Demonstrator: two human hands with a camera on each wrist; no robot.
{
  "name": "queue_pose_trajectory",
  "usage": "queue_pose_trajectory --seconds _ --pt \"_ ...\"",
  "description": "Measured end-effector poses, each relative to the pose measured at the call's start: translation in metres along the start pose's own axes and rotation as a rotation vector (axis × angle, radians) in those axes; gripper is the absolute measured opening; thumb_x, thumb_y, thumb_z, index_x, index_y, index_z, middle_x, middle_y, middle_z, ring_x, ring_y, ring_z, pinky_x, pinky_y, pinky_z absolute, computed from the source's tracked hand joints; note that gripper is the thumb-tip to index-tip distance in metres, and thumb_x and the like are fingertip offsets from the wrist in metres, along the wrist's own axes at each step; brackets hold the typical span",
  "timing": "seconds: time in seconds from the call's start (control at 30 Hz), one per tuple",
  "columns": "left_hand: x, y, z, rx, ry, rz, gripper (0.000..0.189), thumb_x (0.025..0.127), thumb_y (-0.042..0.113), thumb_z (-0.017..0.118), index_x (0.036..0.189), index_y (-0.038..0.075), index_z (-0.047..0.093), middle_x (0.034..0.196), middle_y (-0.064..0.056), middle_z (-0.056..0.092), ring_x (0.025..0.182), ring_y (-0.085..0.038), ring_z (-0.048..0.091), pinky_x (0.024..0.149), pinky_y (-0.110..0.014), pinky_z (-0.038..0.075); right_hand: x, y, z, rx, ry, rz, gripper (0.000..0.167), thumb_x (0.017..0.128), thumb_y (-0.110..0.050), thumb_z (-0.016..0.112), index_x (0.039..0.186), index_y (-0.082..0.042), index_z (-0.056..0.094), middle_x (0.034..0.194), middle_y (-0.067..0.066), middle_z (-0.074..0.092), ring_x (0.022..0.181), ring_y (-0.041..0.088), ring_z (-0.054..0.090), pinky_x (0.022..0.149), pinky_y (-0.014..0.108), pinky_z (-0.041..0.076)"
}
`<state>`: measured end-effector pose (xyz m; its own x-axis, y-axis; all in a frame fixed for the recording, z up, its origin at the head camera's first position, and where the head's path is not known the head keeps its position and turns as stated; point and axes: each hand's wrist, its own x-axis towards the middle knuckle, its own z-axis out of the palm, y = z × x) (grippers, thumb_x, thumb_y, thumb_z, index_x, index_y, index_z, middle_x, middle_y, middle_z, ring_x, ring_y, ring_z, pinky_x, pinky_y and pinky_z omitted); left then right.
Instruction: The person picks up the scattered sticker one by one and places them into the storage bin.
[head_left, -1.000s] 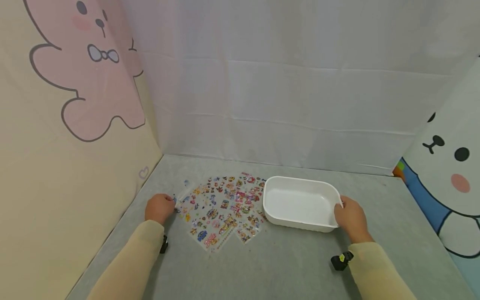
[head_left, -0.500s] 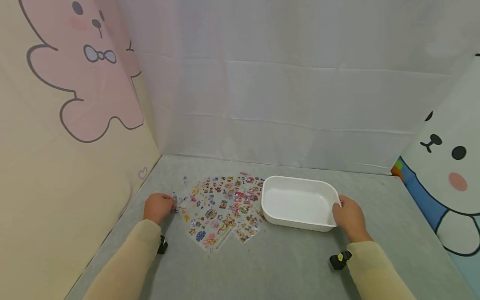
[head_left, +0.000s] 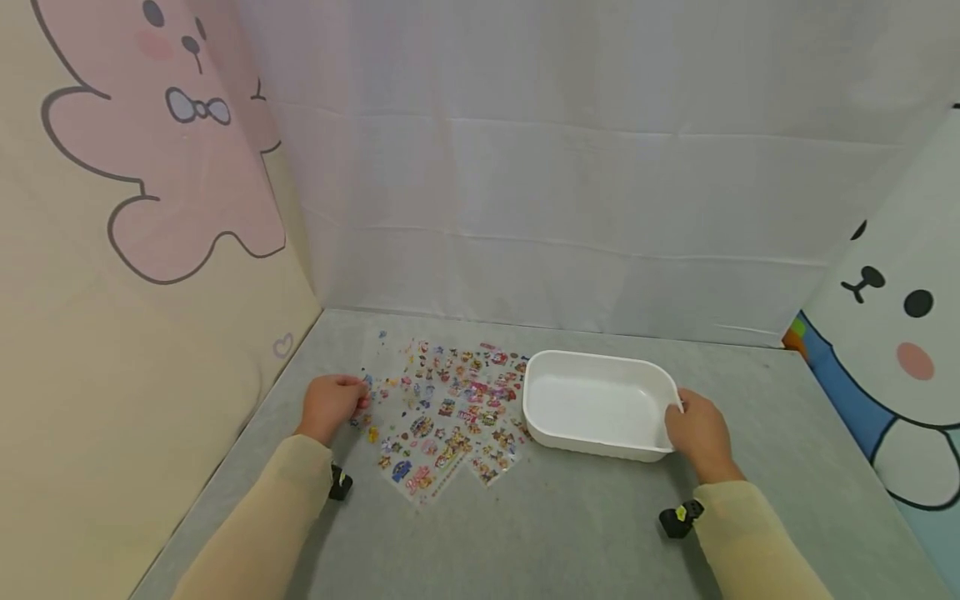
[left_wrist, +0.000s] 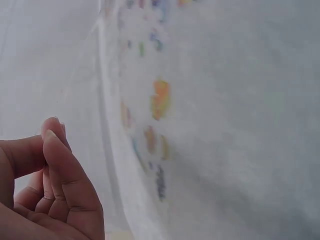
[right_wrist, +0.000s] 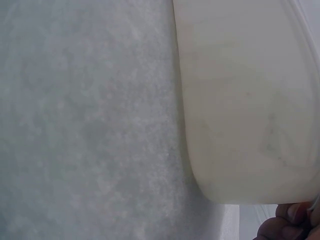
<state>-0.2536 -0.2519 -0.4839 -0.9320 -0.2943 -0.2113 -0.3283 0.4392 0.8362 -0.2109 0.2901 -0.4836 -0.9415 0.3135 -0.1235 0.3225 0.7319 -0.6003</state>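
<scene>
My left hand (head_left: pixel 330 407) pinches the left edge of a clear sticker sheet (head_left: pixel 386 387) between thumb and fingertips. In the left wrist view, the thin edge runs up from the fingertips, with blurred coloured stickers (left_wrist: pixel 161 99) beyond it. More clear sticker sheets (head_left: pixel 442 446), printed with small colourful cartoon figures, lie overlapped and fanned out to the right of this hand. My right hand (head_left: pixel 701 435) grips the right end of a white rectangular tub (head_left: pixel 600 408) at its rim. The right wrist view shows the tub's outer wall (right_wrist: pixel 245 110) and a few fingers (right_wrist: pixel 290 225) at its end.
Everything lies on a grey tabletop (head_left: pixel 555 533). A white curtain (head_left: pixel 585 208) stands behind it. Cloth with a pink bear (head_left: pixel 202 183) hangs on the left, and a white bear print (head_left: pixel 892 350) is on the right. The tub's left end adjoins the sheets.
My left hand has moved right and slightly away from me with the pinched sheet, whose printed figures have shifted the same way. The right hand and the tub have stayed almost still.
</scene>
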Motion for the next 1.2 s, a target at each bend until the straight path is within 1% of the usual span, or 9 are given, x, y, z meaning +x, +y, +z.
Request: queue_pose_trajectory --seconds 0.1,0.23,0.33,0.43,0.53,0.73,0.93,1.03,1.2 --pt "-0.004 0.009 -0.001 -0.068 0.007 0.007 0.024 0.102 0.015 0.065 0.113 -0.005 0.071 0.089 -0.010 0.074 0.075 -0.015 0.070 0.071 -0.032 0.060 0.000 -0.001 0.000 -0.003 -0.010 0.001 0.052 0.103 -0.014 0.039 0.147 0.014 0.043 0.142 0.036 0.050 0.126 0.051 0.052 0.103 0.064 0.042" --pt "-0.013 0.021 -0.001 -0.155 0.009 0.009 0.027 0.103 0.016 0.065 0.118 -0.005 0.069 0.097 -0.013 0.074 0.078 -0.013 0.071 0.070 -0.027 0.060 0.000 -0.001 -0.001 -0.007 -0.013 0.003 0.052 0.103 -0.014 0.039 0.147 0.014 0.043 0.142 0.036 0.050 0.126 0.051 0.052 0.103 0.064 0.042" --pt "-0.021 0.030 0.002 -0.201 -0.020 0.001 0.028 0.103 0.016 0.065 0.122 -0.005 0.068 0.103 -0.015 0.074 0.082 -0.014 0.072 0.071 -0.025 0.059 0.000 -0.001 -0.001 -0.010 -0.008 0.005 0.051 0.103 -0.013 0.040 0.146 0.014 0.044 0.142 0.036 0.051 0.126 0.051 0.052 0.103 0.064 0.042" --pt "-0.030 0.037 0.009 -0.251 -0.066 -0.003 0.030 0.104 0.015 0.064 0.125 -0.007 0.066 0.107 -0.017 0.074 0.084 -0.016 0.072 0.073 -0.025 0.059 0.000 -0.001 -0.001 -0.012 -0.008 0.008 0.051 0.103 -0.013 0.040 0.147 0.014 0.044 0.142 0.036 0.050 0.126 0.051 0.052 0.103 0.064 0.042" --pt "-0.038 0.043 0.019 -0.298 -0.104 0.000 0.031 0.103 0.014 0.065 0.126 -0.007 0.065 0.107 -0.017 0.074 0.084 -0.016 0.072 0.074 -0.026 0.060 0.001 -0.001 -0.001 -0.011 -0.009 0.013 0.051 0.103 -0.014 0.040 0.147 0.014 0.044 0.142 0.036 0.051 0.125 0.050 0.052 0.103 0.064 0.042" --pt "-0.054 0.054 0.042 -0.357 -0.172 0.020 0.030 0.103 0.014 0.066 0.125 -0.006 0.066 0.106 -0.016 0.073 0.086 -0.017 0.072 0.076 -0.028 0.060 0.001 0.000 0.000 -0.010 -0.002 0.003 0.051 0.103 -0.014 0.040 0.146 0.014 0.045 0.140 0.036 0.052 0.123 0.050 0.054 0.102 0.063 0.043" --pt "-0.069 0.067 0.067 -0.427 -0.245 0.037 0.029 0.102 0.014 0.068 0.125 -0.004 0.067 0.111 -0.020 0.072 0.089 -0.021 0.073 0.083 -0.036 0.060 0.000 0.000 -0.001 -0.001 0.002 0.002 0.051 0.103 -0.014 0.040 0.145 0.014 0.045 0.140 0.036 0.052 0.123 0.050 0.054 0.102 0.064 0.043" --pt "-0.074 0.071 0.079 -0.455 -0.281 0.055 0.030 0.102 0.013 0.068 0.125 -0.005 0.067 0.111 -0.022 0.072 0.090 -0.022 0.073 0.084 -0.038 0.060 0.000 -0.001 -0.001 -0.009 0.000 0.001 0.051 0.103 -0.013 0.040 0.145 0.014 0.045 0.139 0.036 0.052 0.123 0.050 0.054 0.102 0.064 0.043" --pt "-0.082 0.081 0.100 -0.485 -0.338 0.074 0.030 0.101 0.011 0.068 0.125 -0.007 0.066 0.108 -0.022 0.073 0.089 -0.024 0.074 0.080 -0.035 0.061 0.001 -0.001 0.000 -0.019 0.000 0.005 0.051 0.102 -0.013 0.040 0.145 0.014 0.046 0.138 0.036 0.053 0.121 0.049 0.055 0.101 0.063 0.044"
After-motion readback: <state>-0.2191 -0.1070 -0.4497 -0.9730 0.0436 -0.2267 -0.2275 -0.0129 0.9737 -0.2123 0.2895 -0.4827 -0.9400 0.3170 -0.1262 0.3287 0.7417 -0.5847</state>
